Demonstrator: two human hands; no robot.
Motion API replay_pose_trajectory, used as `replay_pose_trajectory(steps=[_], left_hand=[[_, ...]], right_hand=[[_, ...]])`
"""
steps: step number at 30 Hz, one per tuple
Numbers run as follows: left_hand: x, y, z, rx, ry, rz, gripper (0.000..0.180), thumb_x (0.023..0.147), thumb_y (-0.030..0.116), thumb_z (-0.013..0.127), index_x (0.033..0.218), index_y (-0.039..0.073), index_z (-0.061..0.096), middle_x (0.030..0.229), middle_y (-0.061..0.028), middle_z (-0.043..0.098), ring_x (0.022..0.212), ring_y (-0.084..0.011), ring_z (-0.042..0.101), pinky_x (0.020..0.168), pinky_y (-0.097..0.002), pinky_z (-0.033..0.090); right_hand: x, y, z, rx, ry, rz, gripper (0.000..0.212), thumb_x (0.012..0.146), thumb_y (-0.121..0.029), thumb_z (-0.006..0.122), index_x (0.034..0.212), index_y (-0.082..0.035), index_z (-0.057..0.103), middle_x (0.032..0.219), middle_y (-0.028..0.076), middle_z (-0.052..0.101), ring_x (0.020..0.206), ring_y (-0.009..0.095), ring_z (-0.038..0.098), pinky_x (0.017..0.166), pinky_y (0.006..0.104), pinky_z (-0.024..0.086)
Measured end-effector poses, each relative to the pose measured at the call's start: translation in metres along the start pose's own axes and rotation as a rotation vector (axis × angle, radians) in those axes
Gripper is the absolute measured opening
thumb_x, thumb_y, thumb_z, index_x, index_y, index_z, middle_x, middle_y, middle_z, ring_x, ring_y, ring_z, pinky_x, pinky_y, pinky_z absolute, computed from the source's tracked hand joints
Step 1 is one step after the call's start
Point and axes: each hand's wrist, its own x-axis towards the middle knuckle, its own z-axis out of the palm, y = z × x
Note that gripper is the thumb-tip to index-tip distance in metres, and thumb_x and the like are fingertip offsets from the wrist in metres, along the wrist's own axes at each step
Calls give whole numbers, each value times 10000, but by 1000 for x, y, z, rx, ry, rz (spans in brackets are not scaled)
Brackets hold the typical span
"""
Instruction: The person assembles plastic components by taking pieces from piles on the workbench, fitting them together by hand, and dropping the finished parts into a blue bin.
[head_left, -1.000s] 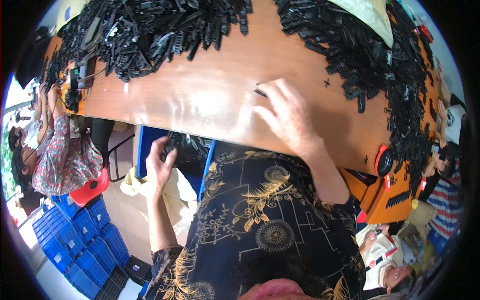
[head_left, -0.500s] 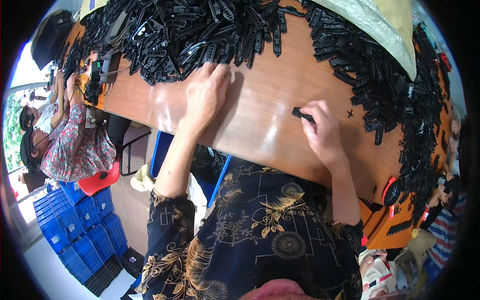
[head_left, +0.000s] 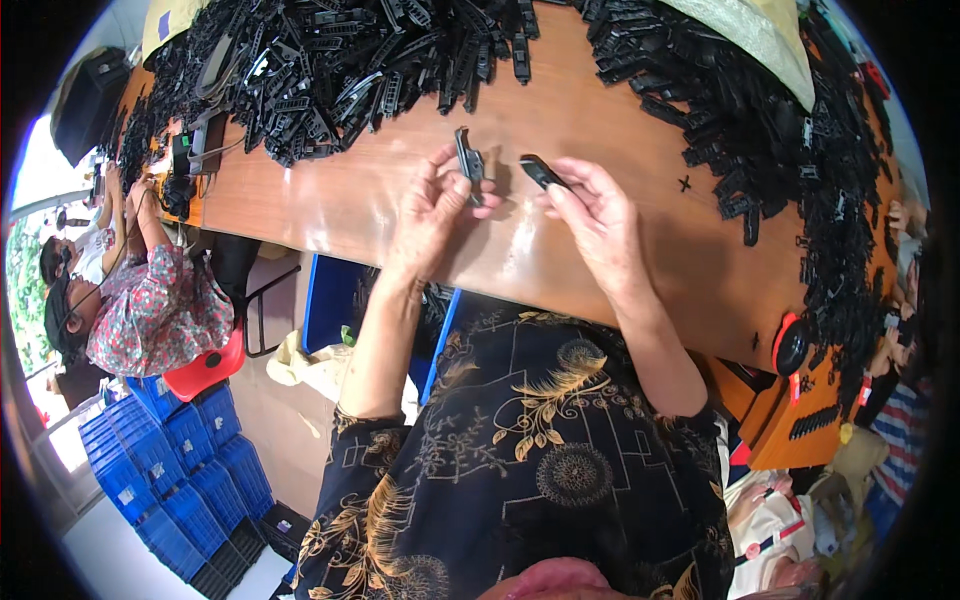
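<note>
Both my hands are raised over the wooden table, a short gap apart. My left hand (head_left: 428,218) pinches a narrow black plastic part (head_left: 464,153) with an open, ribbed frame, held nearly upright. Between the thumb and fingers of my right hand (head_left: 598,222) is a smoother, rounded black plastic piece (head_left: 540,171), its end pointing toward the left part. The two pieces do not touch. Beyond my left hand lies a large heap of similar black parts (head_left: 330,85). Another heap of black pieces (head_left: 720,120) spreads along the table's right side.
A pale woven sack (head_left: 765,45) rests over the right heap. Below the table's front edge stands a blue bin (head_left: 328,300). Stacked blue crates (head_left: 175,455) are at lower left, near a seated person (head_left: 165,310). A black round object with red (head_left: 790,345) sits at the right edge.
My left hand has drawn back from the heap and now holds a ribbed black part. My right hand has moved left and up with its black piece, toward my left hand.
</note>
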Motion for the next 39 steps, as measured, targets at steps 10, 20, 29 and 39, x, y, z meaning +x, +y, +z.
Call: replay_pose_trajectory(steps=[10, 20, 29, 39], left_hand=[[-19, -32, 44, 459, -71, 191, 523, 960, 27, 526, 1443, 36, 326, 1183, -91, 592, 1073, -146, 574, 911, -278, 472], [-24, -36, 60, -150, -91, -1, 257, 939, 91, 606, 1157, 74, 471, 1040, -18, 587, 921, -95, 563, 830, -257, 487], [-13, -27, 65, -121, -115, 94, 290, 953, 115, 574, 1213, 8, 500, 1140, -111, 622, 1016, -173, 607, 909, -318, 490], [7, -1, 44, 61, -61, 118, 219, 926, 132, 601, 1125, 48, 559, 908, 10, 588, 774, -59, 544, 666, -222, 471]], right_hand=[[-19, -7, 9, -250, 77, -251, 262, 849, 22, 644, 1104, 0, 590, 943, 78, 636, 794, 147, 642, 694, 251, 536], [-32, -14, 3, -694, 128, -571, 275, 752, 25, 661, 1014, -33, 603, 922, 97, 610, 803, 298, 624, 675, 360, 517], [-25, -4, -19, -388, -16, -165, 420, 827, -139, 725, 1187, -12, 548, 1106, 110, 613, 1023, 201, 590, 872, 322, 481], [2, -9, 13, -121, -213, 45, 279, 968, -79, 512, 1223, 34, 530, 1096, 78, 613, 943, 122, 596, 790, 246, 498]])
